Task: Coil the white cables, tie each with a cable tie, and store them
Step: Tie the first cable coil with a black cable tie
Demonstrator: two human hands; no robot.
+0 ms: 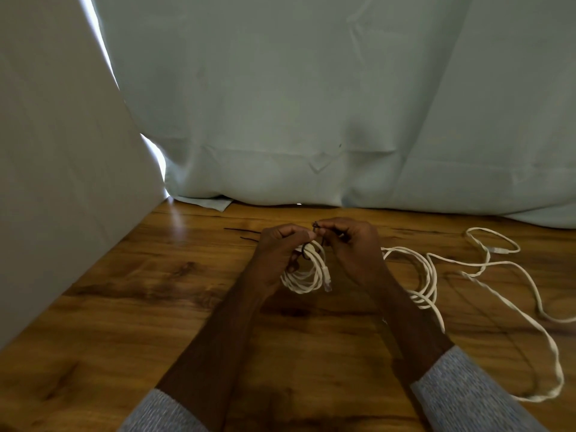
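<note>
A pale curtain (pixel 311 104) hangs along the back and a white panel (pixel 62 151) leans at the left, both meeting the wooden bench (pixel 156 322) that carries everything. To the right, a loose white cable (pixel 511 294) sprawls across the bench in untidy loops, partly gathered near the right forearm, not yet coiled or tied. Held just above the bench at centre is the coiled cable (pixel 304 277), a small bundle whose loops hang downward and toward the viewer, its long axis running roughly from the hands down to the bench, with a connector (pixel 327 283) pointing down at its lower right. The left hand (pixel 277 247) has fingers curled round the top of the coil; the right hand (pixel 349 241) pinches the dark cable tie (pixel 316 226) at the top of the bundle, so both grips are closed on something. Two spare ties (pixel 241 232) lie on the bench just left of the hands. The likely risk is the tie slipping free before it closes, letting the loops spring open; the dangling connector could also snag and pull a loop out if the left grip loosens.
</note>
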